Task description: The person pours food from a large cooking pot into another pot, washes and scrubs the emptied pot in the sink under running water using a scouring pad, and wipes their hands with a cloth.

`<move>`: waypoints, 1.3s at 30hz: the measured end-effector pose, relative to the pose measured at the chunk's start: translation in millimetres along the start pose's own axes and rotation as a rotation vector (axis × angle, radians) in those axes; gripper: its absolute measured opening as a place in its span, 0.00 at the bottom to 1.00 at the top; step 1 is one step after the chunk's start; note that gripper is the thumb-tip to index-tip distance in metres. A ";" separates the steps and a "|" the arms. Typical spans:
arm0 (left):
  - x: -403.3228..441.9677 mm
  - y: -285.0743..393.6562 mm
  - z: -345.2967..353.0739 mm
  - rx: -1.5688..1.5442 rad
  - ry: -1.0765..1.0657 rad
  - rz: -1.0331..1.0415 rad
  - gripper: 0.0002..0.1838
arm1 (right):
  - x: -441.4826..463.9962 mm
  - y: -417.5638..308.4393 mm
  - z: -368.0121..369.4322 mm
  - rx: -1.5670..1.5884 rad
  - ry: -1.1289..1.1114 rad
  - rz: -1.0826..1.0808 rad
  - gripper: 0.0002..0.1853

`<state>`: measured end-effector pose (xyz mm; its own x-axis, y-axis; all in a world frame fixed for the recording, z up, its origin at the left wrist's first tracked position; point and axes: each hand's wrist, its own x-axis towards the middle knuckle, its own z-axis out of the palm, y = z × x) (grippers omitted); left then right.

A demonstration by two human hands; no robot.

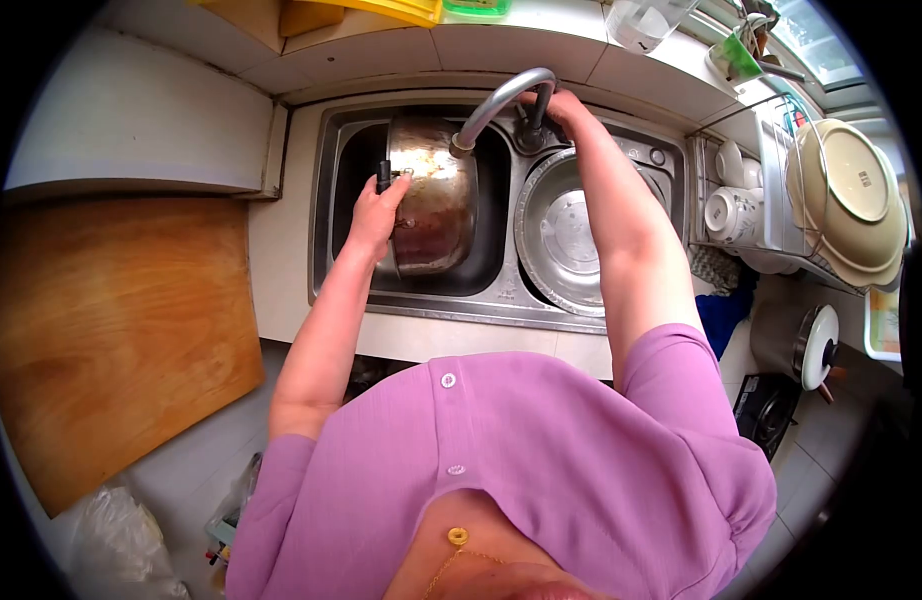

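Observation:
My left hand (376, 218) is closed around the black-tipped handle of a metal pot (436, 225). Tipped on its side in the left sink basin (493, 240), the pot shows its scorched, brownish outer surface. Above it arches the spout of a faucet (501, 92), its tip close to the pot's wall; whether water runs I cannot tell. At the faucet's base, my right hand (561, 108) grips the handle, with the fingers partly hidden behind the faucet. Below my right forearm, a round metal bowl (543, 225) sits in the right basin.
A wire dish rack (781, 215) with cups and large oval plates (861, 175) stands at the right. Beyond it is a lidded pot (781, 330). A wooden board (131, 330) lies at the left. Along the back ledge are a yellow tray (391, 12) and a clear container (646, 25).

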<state>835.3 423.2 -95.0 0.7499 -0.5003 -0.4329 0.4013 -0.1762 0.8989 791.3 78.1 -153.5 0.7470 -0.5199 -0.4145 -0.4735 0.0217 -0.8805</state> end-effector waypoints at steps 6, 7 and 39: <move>-11.5 13.2 14.7 0.077 -0.156 -0.057 0.19 | 15.3 5.6 -8.7 -0.496 0.281 -0.023 0.35; -11.3 11.2 15.9 0.112 -0.174 -0.060 0.19 | 15.9 8.5 -9.7 -0.496 0.281 -0.024 0.35; -12.3 6.5 -32.8 -0.016 -0.126 -0.001 0.11 | -52.4 -22.4 150.1 -0.324 0.221 -0.652 0.24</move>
<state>846.0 456.0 -86.1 0.6778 -0.6029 -0.4208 0.4110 -0.1639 0.8968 832.8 233.1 -146.6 0.8275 -0.5013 0.2527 -0.1071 -0.5828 -0.8056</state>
